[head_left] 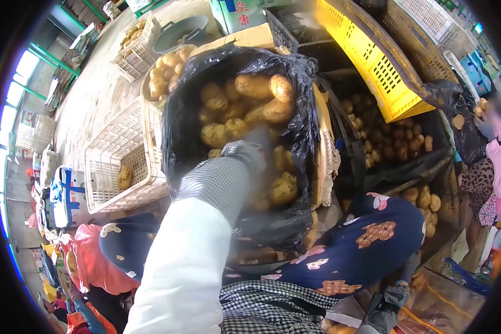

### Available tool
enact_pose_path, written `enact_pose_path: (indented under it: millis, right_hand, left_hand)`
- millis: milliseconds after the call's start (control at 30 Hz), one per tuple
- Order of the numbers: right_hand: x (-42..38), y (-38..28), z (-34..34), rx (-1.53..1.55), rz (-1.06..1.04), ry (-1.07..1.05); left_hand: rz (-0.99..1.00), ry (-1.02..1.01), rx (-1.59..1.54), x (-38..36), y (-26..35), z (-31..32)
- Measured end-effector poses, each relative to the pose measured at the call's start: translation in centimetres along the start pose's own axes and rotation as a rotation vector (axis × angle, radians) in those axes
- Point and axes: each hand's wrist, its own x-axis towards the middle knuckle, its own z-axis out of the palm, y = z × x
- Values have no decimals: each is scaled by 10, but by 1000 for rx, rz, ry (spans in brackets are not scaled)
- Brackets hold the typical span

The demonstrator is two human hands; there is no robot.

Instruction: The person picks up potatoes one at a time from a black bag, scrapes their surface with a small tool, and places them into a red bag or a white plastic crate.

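Note:
My left hand (242, 161), in a grey checked glove under a white sleeve, reaches down into a box lined with a black plastic bag (186, 94). Its fingers are smeared by motion, right over the potatoes (254, 86) lying inside. One potato (284, 188) sits below and to the right of the hand. At the lower right, beside my hip, my right hand (392, 300) wears a similar checked glove. Its fingers are closed by a dark strip, and I cannot tell what they hold.
A white plastic crate (94, 167) with one potato (124, 177) stands left of the box. To the right, a yellow crate (387, 78) tilts over a dark-lined container of smaller potatoes (392, 139). Further back are a grey tub (181, 34) and another potato crate (129, 58).

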Motion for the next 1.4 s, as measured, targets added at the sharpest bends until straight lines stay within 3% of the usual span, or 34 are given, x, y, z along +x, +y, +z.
enact_pose_path:
  millis: [33, 67, 133, 200, 267, 300, 367, 433, 500, 567, 700, 867, 967, 1167, 1400]
  right_hand:
    - [1, -18, -12, -607, -456, -66]
    - [2, -36, -24, -1178, -951, 177]
    - [-12, -114, -19, -717, -895, 114]
    - [-68, -232, 29, 204, -499, -1]
    - [-112, -313, 58, 131, -734, -62]
    - [-130, -347, 70, 91, -810, -115]
    - [-156, -394, 105, 144, -924, -282]
    - [-183, -421, 141, 272, -909, -511]
    - [-212, -426, 185, 356, -837, -736]
    - [-234, -412, 229, 429, -759, -963]
    - [-266, -362, 289, 373, -706, -1287]
    - [-292, -341, 300, 405, -565, -1313]
    - [-297, -342, 300, 383, -499, -1318]
    - [-298, -329, 314, 507, -368, -1382]
    - [-293, -324, 320, 487, -340, -1363]
  left_hand:
    - [25, -19, -1, 2, -3, 3]
    - [50, -38, -3, 0, -4, -2]
    - [67, -31, -15, -33, 4, -57]
    - [467, -156, 39, -59, 11, -140]
    - [551, -143, 86, -86, 13, -155]
    - [439, -61, 107, -102, 10, -144]
    - [221, -291, -280, -110, 1, -160]
    - [220, -596, -699, -121, -18, -194]
    - [209, -847, -1114, -141, -38, -232]
    - [190, -957, -1430, -171, -54, -259]
    - [138, -934, -1859, -220, -82, -273]
    - [18, -1007, -2211, -239, -85, -255]
    - [113, -966, -2157, -237, -90, -250]
    - [-16, -839, -2162, -243, -88, -243]
    - [-56, -912, -2182, -243, -80, -241]
